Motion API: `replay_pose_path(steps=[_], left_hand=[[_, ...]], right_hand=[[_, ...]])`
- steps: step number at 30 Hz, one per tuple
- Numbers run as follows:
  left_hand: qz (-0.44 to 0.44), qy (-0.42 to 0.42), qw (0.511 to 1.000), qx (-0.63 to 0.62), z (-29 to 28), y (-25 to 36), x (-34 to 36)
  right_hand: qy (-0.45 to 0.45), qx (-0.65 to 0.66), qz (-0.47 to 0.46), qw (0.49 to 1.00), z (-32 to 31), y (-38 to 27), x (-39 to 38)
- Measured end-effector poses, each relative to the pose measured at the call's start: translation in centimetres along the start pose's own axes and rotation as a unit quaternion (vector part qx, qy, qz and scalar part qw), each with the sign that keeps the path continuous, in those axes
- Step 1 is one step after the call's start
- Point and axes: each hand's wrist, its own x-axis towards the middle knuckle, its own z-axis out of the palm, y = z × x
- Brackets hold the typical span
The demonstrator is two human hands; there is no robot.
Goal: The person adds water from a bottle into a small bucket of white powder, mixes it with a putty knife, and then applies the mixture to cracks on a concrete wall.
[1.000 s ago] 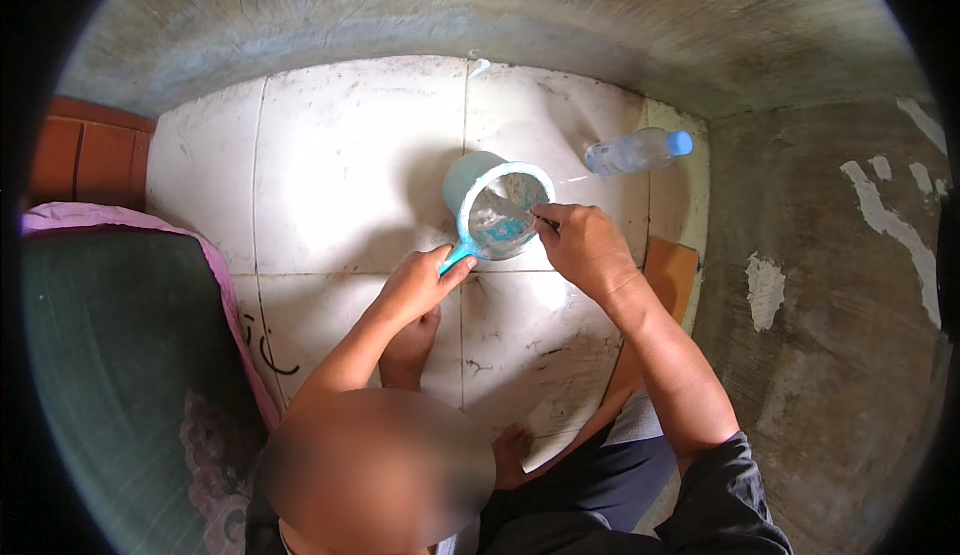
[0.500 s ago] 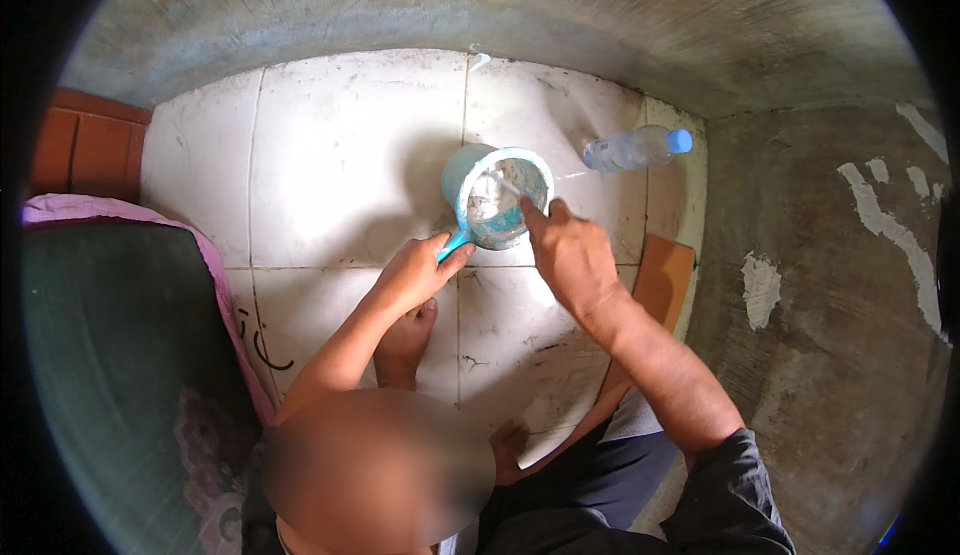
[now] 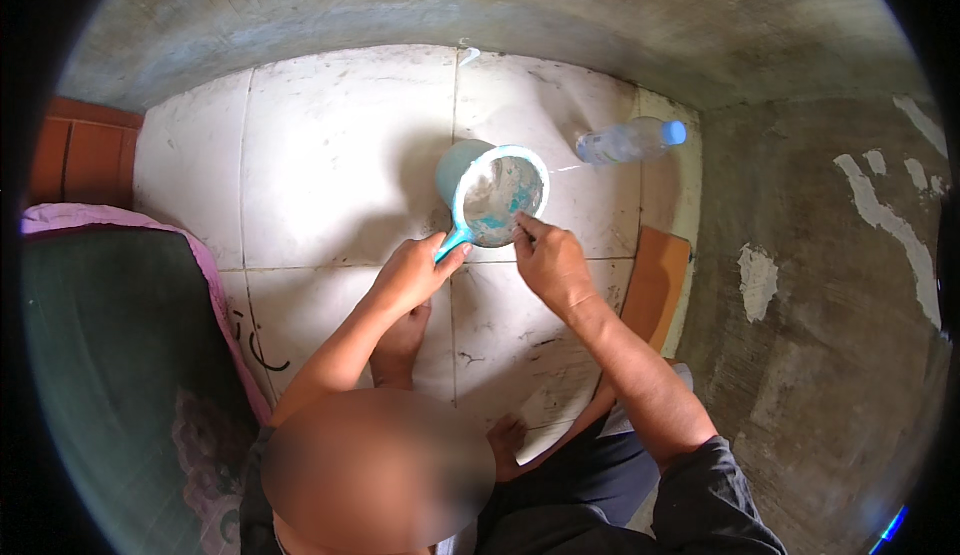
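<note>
A turquoise plastic dipper (image 3: 464,170) is tilted on the white tiles, its round mouth showing a grey-white coating with turquoise patches inside. My left hand (image 3: 418,273) is closed on the dipper's handle (image 3: 450,245). At the lower right of the mouth, my right hand (image 3: 548,267) has its fingers pinched together, on a thin thing reaching inside that I cannot make out. A clear plastic bottle with a blue cap (image 3: 625,142) lies on its side beyond them to the right.
Grey concrete walls (image 3: 800,355) bound the tiles (image 3: 330,105) behind and to the right, with an orange board (image 3: 655,275) along the right. A dark green pad with pink edging (image 3: 110,335) fills the left, below a reddish wooden panel (image 3: 85,160). My bare feet (image 3: 400,345) are below the dipper.
My right hand has moved down and to the left, from the right rim toward the lower part of the mouth. My left hand has barely moved on the handle.
</note>
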Motion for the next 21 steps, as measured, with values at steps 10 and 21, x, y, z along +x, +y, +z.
replay_pose_path(steps=[10,21], left_hand=[[0.019,0.015,1.000,-0.015,0.6,-1.2,0.4],[-0.003,0.017,0.998,-0.058,0.8,-2.1,0.3]], right_hand=[[0.023,-0.313,-0.161,0.936,-1.7,-1.1,2.3],[0.019,-0.184,-0.114,0.976,-0.9,-0.5,0.1]])
